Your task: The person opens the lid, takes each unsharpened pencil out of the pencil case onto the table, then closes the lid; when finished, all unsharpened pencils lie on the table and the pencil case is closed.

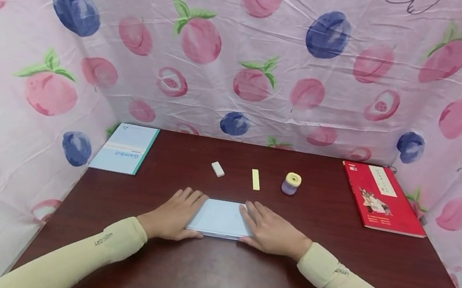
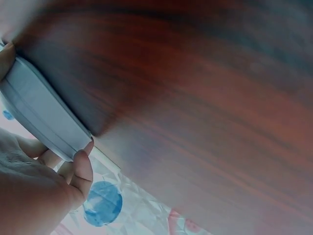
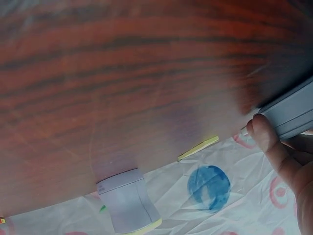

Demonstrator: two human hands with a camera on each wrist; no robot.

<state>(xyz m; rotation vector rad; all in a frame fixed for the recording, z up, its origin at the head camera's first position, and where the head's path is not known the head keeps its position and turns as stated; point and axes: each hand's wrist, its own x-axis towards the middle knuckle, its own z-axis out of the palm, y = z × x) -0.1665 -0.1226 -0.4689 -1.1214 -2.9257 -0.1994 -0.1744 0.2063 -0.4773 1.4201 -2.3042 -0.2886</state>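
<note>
Pale blue, the flat case (image 1: 221, 218) is gripped at its 2 ends by the left hand (image 1: 176, 212) and right hand (image 1: 271, 228), mid-table; I see 1 white block (image 1: 218, 169) on the far side.

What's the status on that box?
Left grip, right grip: holding opposite ends. Pale blue box: between them, flat side up. White block, yellow strip, yellow-topped container: beyond, not touching it.

Your sleeved forearms (image 1: 80, 260) angle inward over the surface (image 1: 212, 282); your left hand (image 1: 173, 214) and right hand (image 1: 272, 229) grip, facing each other midway across, fingers (image 1: 188, 197) toward the far edge, thumbs (image 1: 192, 234) nearer you.
</note>
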